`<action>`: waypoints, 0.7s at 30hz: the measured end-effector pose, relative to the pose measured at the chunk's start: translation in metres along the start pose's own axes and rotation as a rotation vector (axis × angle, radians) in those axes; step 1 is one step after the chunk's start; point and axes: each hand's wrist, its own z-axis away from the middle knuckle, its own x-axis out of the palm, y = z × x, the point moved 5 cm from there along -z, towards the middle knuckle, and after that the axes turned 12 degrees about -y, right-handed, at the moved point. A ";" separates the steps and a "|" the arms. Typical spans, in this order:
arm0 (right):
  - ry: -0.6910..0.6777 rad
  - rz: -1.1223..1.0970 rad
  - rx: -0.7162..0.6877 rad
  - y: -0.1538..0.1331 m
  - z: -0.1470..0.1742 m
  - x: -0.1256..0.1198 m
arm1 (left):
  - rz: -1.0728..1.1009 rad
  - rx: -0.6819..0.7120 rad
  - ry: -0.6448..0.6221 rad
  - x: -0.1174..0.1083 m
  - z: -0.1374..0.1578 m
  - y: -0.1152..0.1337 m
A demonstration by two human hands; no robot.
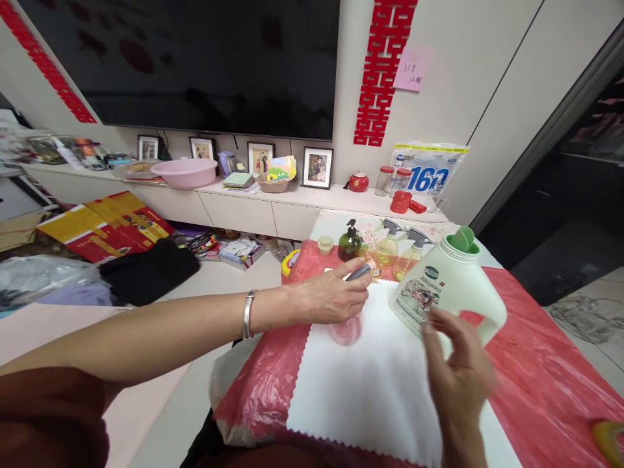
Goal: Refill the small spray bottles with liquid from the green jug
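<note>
My left hand (336, 296), with a silver bangle on the wrist, is closed around a spray bottle, its grey trigger head (359, 272) showing above the fingers. Below the palm a rounded pinkish base (346, 330) shows over a white scallop-edged cloth (361, 383). My right hand (458, 364) is blurred, its fingers curved and apart, with nothing visible in them. It is in front of a large pale green jug (468, 286) with a green cap (463, 239); whether it touches the jug I cannot tell. Behind stand two spray bottles (387, 247) and a dark green pump bottle (350, 242).
Red plastic sheeting (550, 344) covers parts of the table. A small pale cup (325, 244) stands near its far left corner. Beyond is a white cabinet with a pink basin (185, 173) and framed photos (317, 168). A yellow tape roll (609, 442) lies at lower right.
</note>
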 end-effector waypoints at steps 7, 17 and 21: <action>-0.398 -0.343 0.103 -0.009 0.010 0.096 | -0.025 -0.043 0.025 0.010 0.005 0.009; -0.384 -0.549 0.205 -0.008 -0.001 0.134 | 0.015 -0.046 0.057 0.008 0.003 0.008; -0.376 -0.581 0.221 -0.006 -0.001 0.136 | -0.015 -0.034 0.044 0.008 0.005 0.009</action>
